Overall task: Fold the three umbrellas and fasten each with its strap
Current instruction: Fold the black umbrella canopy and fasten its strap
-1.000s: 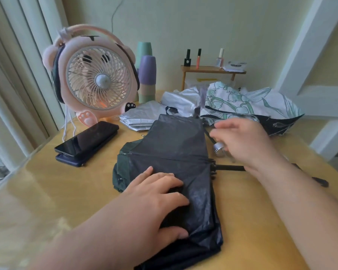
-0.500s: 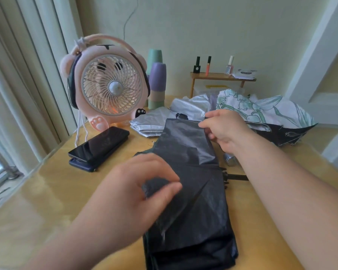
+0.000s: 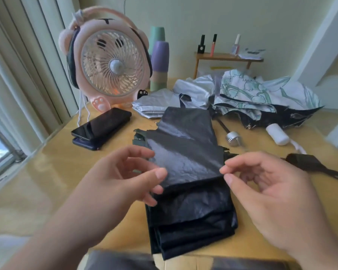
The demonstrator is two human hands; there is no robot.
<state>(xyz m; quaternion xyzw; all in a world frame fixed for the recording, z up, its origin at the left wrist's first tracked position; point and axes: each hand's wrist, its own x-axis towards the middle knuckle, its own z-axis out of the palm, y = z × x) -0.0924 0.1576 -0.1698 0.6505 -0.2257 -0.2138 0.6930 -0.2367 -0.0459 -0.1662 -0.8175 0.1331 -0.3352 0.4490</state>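
Now my right hand [image 3: 271, 191] has come back from the far end to join my left hand [image 3: 123, 178]: each one's fingers [image 3: 160, 175] clamp a near corner of the black umbrella [image 3: 189, 152]'s top flap. It lies midway across the desk [image 3: 57, 172], overhanging the near edge; folding continues, I judge.

Centre: a glossy black umbrella [image 3: 187, 152]. At twelve o'clock, a silver umbrella [image 3: 158, 102]. At one o'clock, a white umbrella [image 3: 248, 88] printed with green flowers, black underneath. At eleven, a pink fan [image 3: 109, 61]. At ten, a black phone [image 3: 103, 123]. The table [image 3: 57, 172] is honey-yellow.
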